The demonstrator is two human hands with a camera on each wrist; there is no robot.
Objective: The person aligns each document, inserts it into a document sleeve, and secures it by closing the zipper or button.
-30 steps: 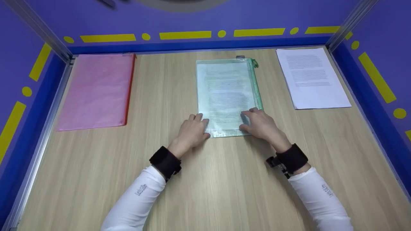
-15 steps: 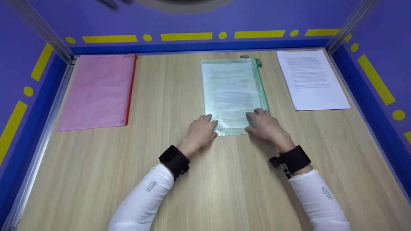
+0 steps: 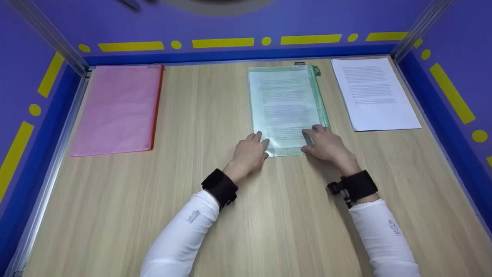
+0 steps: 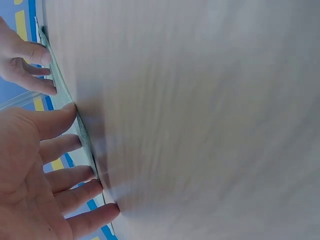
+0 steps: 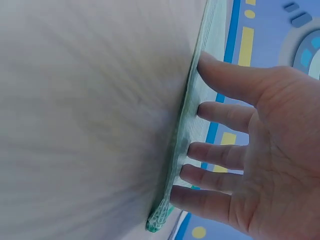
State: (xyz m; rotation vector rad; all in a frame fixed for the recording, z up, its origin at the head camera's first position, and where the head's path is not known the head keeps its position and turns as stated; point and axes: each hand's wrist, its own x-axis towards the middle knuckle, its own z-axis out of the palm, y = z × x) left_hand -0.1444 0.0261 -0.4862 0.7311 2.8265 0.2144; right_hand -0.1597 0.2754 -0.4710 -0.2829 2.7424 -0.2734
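The green zip pouch (image 3: 287, 107), with a printed sheet inside, lay flat on the desk (image 3: 115, 200). Compared with one second earlier it had been slid away from the person and to the right, so that its far edge now sat close to the blue back wall (image 3: 230, 54) and its right edge lay nearer the loose paper sheets (image 3: 374, 92), though still apart from them.

The left hand (image 3: 250, 152) rested at the pouch's near left corner with fingers straight, pressing rather than gripping. The right hand (image 3: 326, 144) lay on the near right corner, fingers likewise extended flat on the cover; both wrist views confirmed spread fingers against the pouch edge.

The pink pouch (image 3: 115, 109), well to the left of the green one, had not shifted.

Judgement: the green pouch was being pushed into a place at the back of the desk, and the push appeared near its limit.
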